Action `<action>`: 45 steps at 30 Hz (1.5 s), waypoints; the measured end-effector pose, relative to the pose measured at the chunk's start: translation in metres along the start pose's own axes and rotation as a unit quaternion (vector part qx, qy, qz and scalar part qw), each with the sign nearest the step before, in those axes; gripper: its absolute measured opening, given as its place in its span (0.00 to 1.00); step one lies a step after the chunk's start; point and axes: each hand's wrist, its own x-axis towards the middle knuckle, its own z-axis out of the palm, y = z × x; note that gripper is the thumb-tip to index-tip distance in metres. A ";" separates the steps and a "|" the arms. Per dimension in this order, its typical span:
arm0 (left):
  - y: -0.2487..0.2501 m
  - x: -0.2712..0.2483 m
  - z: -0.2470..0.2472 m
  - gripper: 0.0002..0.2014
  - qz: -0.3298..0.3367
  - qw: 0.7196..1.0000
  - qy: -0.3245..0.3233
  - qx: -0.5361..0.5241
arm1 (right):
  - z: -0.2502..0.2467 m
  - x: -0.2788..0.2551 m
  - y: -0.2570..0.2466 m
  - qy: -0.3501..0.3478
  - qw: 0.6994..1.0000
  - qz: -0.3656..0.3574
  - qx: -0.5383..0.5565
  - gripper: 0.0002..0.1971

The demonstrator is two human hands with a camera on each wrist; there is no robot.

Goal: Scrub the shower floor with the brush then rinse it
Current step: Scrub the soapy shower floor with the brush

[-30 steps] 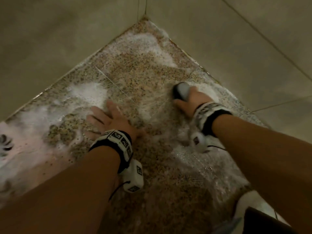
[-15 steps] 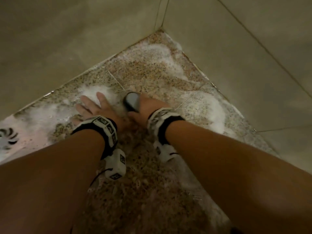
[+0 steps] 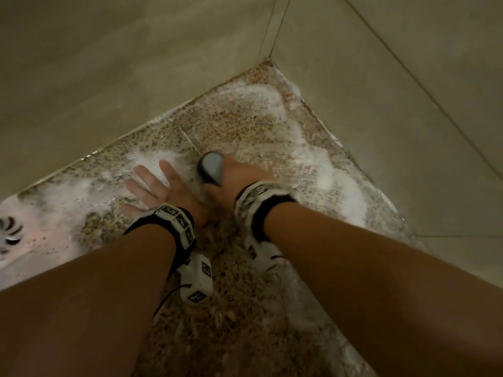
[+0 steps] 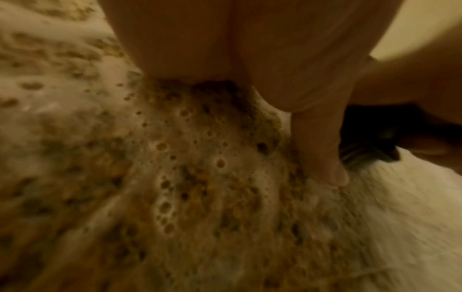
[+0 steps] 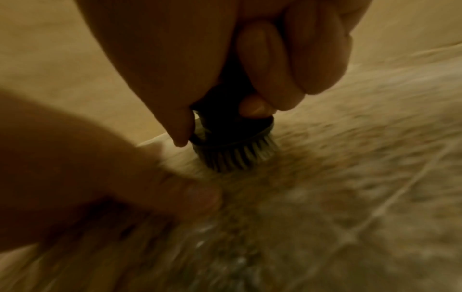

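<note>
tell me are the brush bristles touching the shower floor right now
Touching. The right wrist view shows the right hand gripping the brush, its bristles pressed against the soapy shower floor with no gap beneath them.

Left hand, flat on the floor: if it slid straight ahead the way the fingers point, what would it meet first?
Probably the foam patch at the left hand's fingertips, then the left wall beyond; depth is unclear.

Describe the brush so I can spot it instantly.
Start at the corner where the two walls meet the speckled shower floor. Just before it, the right hand grips the brush, bristles down. It alone is dark with a grey top amid white foam.
</note>
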 end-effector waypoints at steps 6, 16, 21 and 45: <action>0.003 -0.001 -0.014 0.88 -0.004 0.998 -0.066 0.013 | -0.039 -0.004 0.104 0.083 0.986 0.141 0.012 0.39; 0.003 0.003 -0.006 0.87 0.003 0.999 -0.037 -0.012 | -0.013 0.002 0.014 0.041 0.997 0.051 0.037 0.31; 0.002 0.002 -0.006 0.86 0.009 0.999 -0.033 -0.005 | -0.021 0.010 0.011 -0.010 0.999 0.026 -0.016 0.38; 0.000 0.011 -0.003 0.89 -0.010 0.999 -0.047 -0.014 | -0.100 0.074 0.100 0.085 0.989 0.115 -0.041 0.38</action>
